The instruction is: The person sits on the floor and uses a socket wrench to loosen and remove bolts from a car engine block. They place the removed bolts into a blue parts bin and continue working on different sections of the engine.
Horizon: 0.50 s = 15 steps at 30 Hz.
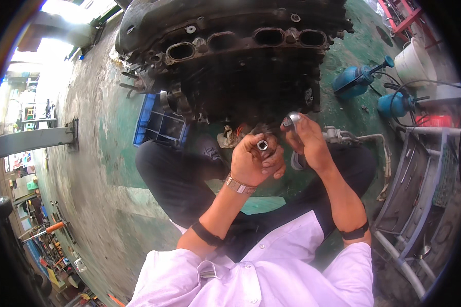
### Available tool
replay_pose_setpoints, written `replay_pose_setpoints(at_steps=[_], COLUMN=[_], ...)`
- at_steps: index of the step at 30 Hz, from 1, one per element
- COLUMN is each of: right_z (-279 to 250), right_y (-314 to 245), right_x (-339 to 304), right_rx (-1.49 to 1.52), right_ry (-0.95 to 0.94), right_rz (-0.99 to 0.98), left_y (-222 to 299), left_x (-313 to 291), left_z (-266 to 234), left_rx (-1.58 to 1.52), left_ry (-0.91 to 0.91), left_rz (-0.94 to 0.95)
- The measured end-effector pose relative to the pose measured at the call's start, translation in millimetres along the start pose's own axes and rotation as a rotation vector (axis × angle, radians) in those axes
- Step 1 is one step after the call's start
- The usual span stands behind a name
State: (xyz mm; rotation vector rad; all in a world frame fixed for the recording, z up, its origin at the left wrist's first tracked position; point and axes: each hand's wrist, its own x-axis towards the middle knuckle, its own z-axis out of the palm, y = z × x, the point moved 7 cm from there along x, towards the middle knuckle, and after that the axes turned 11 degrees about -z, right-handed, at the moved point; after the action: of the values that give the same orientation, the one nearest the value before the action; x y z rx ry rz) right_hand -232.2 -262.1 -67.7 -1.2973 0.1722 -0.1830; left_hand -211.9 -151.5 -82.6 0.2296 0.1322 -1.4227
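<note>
Evidently close by design: the engine [241,64] sits right before the seated person, likely for easy reach. Blue crate [146,116] near the left knee, perhaps for small parts. Right hand [311,140] grips a silver rounded piece [293,118] near the engine's lower edge; left hand [256,161] curls round a socket [262,145], hollow end up, maybe for viewing.

This is a mechanic's workshop, shown by the grimy engine [251,74], stained green floor [115,135] and scattered tools [50,228].
</note>
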Motion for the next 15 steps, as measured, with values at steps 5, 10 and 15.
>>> replay_pose_setpoints(at_steps=[5, 10, 15], right_z=[0.2, 1.6, 3.4], right_y=[-2.3, -3.2, -4.2], right_x=[-1.9, -2.2, -2.2], right_rx=[-0.027, -0.007, 0.007], right_ry=[0.017, 0.011, -0.034], right_rz=[-0.029, -0.027, -0.022], left_y=[-2.5, -1.8, 0.7], left_x=[4.2, 5.4, 4.7], left_z=[4.5, 5.2, 3.5], left_rx=[-0.004, 0.028, 0.038], left_ry=[-0.066, -0.071, -0.061], left_rz=[-0.018, -0.026, -0.028])
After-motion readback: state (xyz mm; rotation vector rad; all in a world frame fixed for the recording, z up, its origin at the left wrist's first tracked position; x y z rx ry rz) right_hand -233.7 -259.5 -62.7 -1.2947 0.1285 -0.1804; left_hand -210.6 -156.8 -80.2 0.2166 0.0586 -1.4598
